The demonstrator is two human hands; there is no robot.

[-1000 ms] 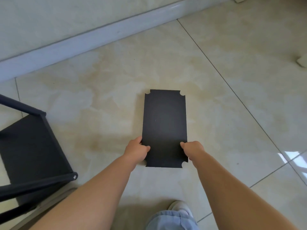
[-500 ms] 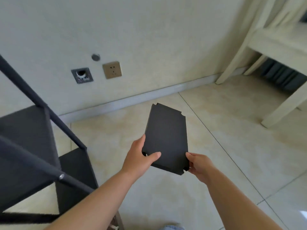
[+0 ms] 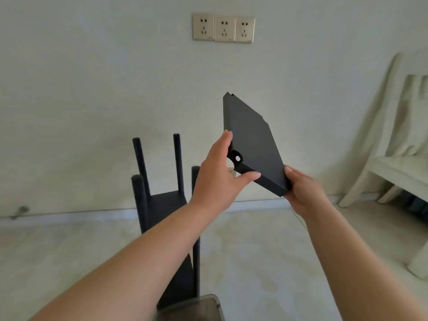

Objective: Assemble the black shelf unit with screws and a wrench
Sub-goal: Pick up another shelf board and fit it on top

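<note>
1. The left hand (image 3: 217,179) pinches the near-left corner of the black shelf panel (image 3: 252,144), thumb on its near edge and fingers up its left side. The right hand (image 3: 301,193) curls its grip round the near-right corner.
2. The panel is in the air, tilted with its far end up, above and to the right of the partly built shelf frame (image 3: 162,200). Beside the left hand, a corner tab (image 3: 236,158) with a hole shows on the panel.
3. Taking the frame as landmark: its four posts stand upright with one shelf already seated low between them. A wall socket strip (image 3: 223,28) sits high above it, a pale chair (image 3: 393,158) stands far to its right, and a grey container (image 3: 196,306) lies just in front of its foot.
4. Risk: both grips sit on the same near end, so the long far end could swing down or twist loose, I judge.
5. Risk: lowered at this tilt, the notched corners may catch on the post tops and knock the frame over.
6. A second ago the panel lay flat on the floor; half a second ago it was just lifted. Now it is raised to about the height of the post tops and the view has risen to the wall.
</note>
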